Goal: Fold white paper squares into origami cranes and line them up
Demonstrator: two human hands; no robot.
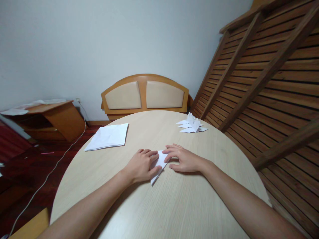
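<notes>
A small piece of folded white paper (160, 158) lies on the round table, its pointed lower corner towards me. My left hand (142, 166) holds it down from the left, with the fingers over its upper part and the thumb across its lower part. On the other side, my right hand (183, 158) has its fingertips at the paper's right edge, and its thumb stands apart from the fingers. Both hands cover parts of the paper, so its full outline is hidden.
The round table (119, 212) has a stack of white paper sheets (108, 135) at its left and several folded paper cranes (191, 124) at the back right. Beyond stand a padded headboard (142, 78) and slatted wooden panel (281, 99). A cable (53, 169) crosses the floor.
</notes>
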